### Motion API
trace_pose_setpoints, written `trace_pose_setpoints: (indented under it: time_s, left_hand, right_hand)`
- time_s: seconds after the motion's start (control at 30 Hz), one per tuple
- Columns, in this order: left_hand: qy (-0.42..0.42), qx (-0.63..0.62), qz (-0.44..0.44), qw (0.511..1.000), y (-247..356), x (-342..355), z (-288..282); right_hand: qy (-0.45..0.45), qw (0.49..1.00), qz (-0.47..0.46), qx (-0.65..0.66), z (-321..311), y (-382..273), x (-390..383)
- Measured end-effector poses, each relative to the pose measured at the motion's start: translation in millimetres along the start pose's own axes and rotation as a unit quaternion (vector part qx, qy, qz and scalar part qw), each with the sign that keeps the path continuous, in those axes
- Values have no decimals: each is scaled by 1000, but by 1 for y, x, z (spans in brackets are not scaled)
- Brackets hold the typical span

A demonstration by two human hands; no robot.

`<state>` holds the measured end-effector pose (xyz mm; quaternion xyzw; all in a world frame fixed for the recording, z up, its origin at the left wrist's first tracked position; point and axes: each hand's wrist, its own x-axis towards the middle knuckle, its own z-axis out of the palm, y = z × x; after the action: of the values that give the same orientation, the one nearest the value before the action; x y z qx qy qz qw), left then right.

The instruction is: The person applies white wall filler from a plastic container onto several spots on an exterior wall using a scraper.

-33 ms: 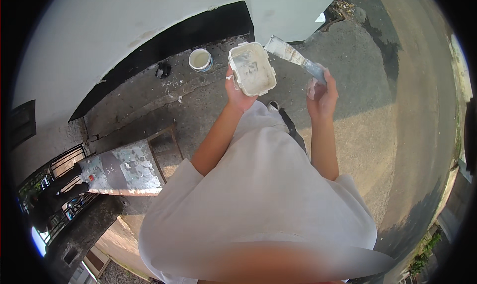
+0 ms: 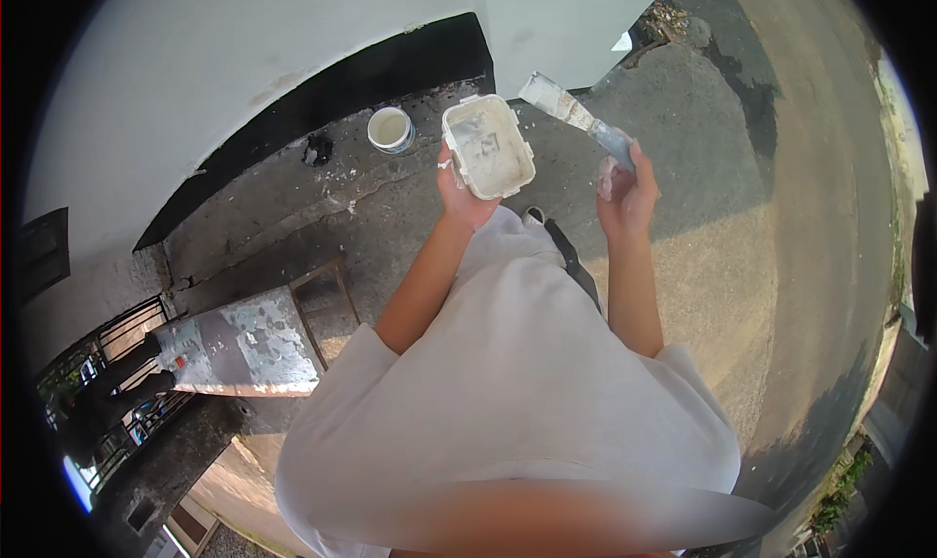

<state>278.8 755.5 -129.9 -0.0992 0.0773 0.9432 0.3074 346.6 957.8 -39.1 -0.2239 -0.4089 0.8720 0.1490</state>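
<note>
Container (image 2: pixel 509 173) shifted slightly down-left in view, gripped by left hand (image 2: pixel 467 203); right hand (image 2: pixel 627 195) grips scraper (image 2: pixel 583 120) slanting up-left, blade near container's far right corner.

Smeared wht tub (image 2: pixel 491 148) nr tilted scraper (image 2: pixel 590 123)

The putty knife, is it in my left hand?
No, the right hand grips the putty knife by its handle, while the left hand holds the white tub.
</note>
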Motion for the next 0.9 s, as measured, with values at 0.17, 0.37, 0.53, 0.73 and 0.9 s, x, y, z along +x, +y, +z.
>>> trace_pose_setpoints:
  time_s: [0.17, 0.37, 0.53, 0.73, 0.9]
  left_hand:
    - [13, 2, 18, 1000, 35, 9, -16]
    - [21, 22, 19, 999, 59, 36, -12]
    - [2, 23, 41, 999, 48, 59, -19]
    - [-52, 16, 20, 998, -10, 103, 7]
    - [-2, 17, 29, 999, -38, 139, 23]
  right_hand:
    - [38, 998, -39, -19, 11, 11, 26]
    - [47, 970, -33, -235, 0, 4, 74]
    - [37, 955, -40, -291, -6, 8, 135]
    - [18, 920, -141, -366, -59, 27, 226]
    - [-56, 908, -63, -411, -54, 19, 239]
